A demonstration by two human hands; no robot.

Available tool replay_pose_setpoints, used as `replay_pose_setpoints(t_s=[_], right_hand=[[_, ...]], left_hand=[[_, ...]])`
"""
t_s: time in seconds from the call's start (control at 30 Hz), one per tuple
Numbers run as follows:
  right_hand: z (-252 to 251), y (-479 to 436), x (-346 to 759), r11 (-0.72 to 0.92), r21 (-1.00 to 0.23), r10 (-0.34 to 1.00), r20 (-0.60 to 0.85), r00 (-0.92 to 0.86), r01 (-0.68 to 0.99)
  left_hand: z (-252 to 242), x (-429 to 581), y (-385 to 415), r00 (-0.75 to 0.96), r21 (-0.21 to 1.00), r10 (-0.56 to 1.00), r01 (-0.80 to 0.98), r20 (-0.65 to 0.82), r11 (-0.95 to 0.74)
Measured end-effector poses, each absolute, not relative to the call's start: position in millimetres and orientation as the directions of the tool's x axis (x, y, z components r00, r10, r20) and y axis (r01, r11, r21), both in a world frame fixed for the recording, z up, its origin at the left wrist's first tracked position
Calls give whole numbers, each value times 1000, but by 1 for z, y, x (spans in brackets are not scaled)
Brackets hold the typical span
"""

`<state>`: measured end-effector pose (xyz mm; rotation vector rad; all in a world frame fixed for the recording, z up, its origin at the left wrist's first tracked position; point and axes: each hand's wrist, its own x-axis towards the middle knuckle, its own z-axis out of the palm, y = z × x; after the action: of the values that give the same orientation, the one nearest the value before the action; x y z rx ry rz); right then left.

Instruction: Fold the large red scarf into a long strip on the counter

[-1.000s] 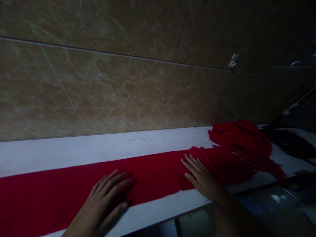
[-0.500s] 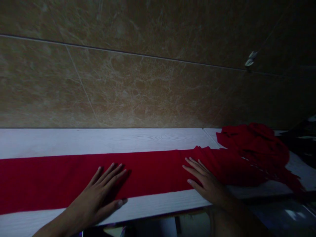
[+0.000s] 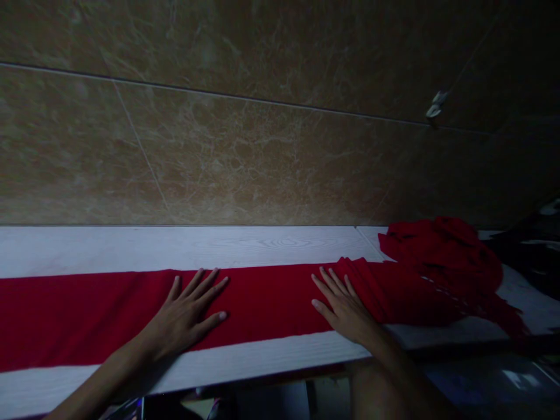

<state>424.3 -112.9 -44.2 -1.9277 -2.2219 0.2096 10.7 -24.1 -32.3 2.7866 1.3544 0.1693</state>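
A long strip of red cloth [image 3: 266,306] lies across the white wood-grain surface, flat in the middle. My left hand [image 3: 186,318] rests palm down on it with the fingers spread, and faint creases run through the cloth to its left. Further right, my right hand [image 3: 343,303] also presses flat on the cloth, fingers apart. Just beyond that hand the cloth gathers into small folds. At its right end it meets a crumpled red heap [image 3: 441,245] with a fringed edge.
Behind the white surface [image 3: 262,242] stands a brown marbled tile wall [image 3: 245,157] with a small fitting [image 3: 436,105] on it. Dark material [image 3: 529,256] lies at the far right. Below the front edge are dim objects, partly hidden.
My left hand has slid forward onto the cloth, with its thumb now on it too. My right hand has shifted slightly left and forward, and the view has moved a little.
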Motion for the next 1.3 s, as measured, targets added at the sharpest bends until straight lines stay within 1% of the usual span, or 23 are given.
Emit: replay_pose_setpoints(t_s=[0.13, 0.2, 0.3, 0.37, 0.43, 0.5, 0.57, 0.7, 0.83, 0.93, 1.0, 1.07, 1.13, 1.2, 1.23, 1.3], right_hand=[[-45, -117, 419, 167, -246, 986, 32, -164, 955], [-40, -119, 417, 172, -272, 983, -9, -181, 947], [-26, -115, 412, 174, -314, 977, -61, -202, 933], [-15, -107, 405, 202, -339, 974, -27, -224, 919], [-7, -96, 395, 259, -373, 964, 39, -264, 891], [-1, -83, 385, 323, -411, 943, 68, -325, 853], [2, -73, 378, 386, -441, 911, 43, -411, 810], [3, -68, 378, 456, -477, 832, -71, -550, 751], [3, -74, 384, 479, -444, 791, -157, -592, 757], [3, -78, 386, 490, -418, 777, -187, -600, 765], [4, -80, 387, 494, -419, 770, -195, -607, 762], [4, -80, 386, 492, -414, 771, -202, -604, 766], [4, -79, 381, 482, -390, 799, -173, -576, 785], [4, -76, 370, 472, -362, 841, -87, -533, 804], [4, -73, 362, 472, -352, 857, -32, -514, 808], [5, -69, 338, 479, -342, 869, 51, -493, 809]], left_hand=[[-34, -4, -30, 631, 44, 770, 770, 90, -636], [-29, -8, -32, 616, 49, 786, 785, 49, -618], [-16, -3, -35, 576, 89, 817, 815, -19, -573], [-5, 11, -36, 563, 124, 826, 822, -22, -556], [3, 34, -37, 548, 163, 837, 826, 1, -540], [6, 61, -37, 541, 204, 841, 822, 15, -532], [4, 86, -37, 567, 233, 824, 800, 10, -553], [-3, 112, -37, 681, 287, 731, 710, -45, -643], [-4, 110, -38, 739, 297, 669, 659, -83, -691], [-3, 105, -43, 758, 297, 644, 641, -103, -707], [1, 101, -50, 767, 322, 630, 631, -120, -706], [8, 95, -58, 787, 380, 602, 602, -133, -703], [15, 87, -65, 809, 466, 579, 552, -100, -692], [21, 73, -67, 793, 524, 610, 523, -9, -672], [22, 64, -65, 758, 532, 650, 531, 50, -660], [23, 39, -57, 635, 516, 752, 591, 177, -620]])
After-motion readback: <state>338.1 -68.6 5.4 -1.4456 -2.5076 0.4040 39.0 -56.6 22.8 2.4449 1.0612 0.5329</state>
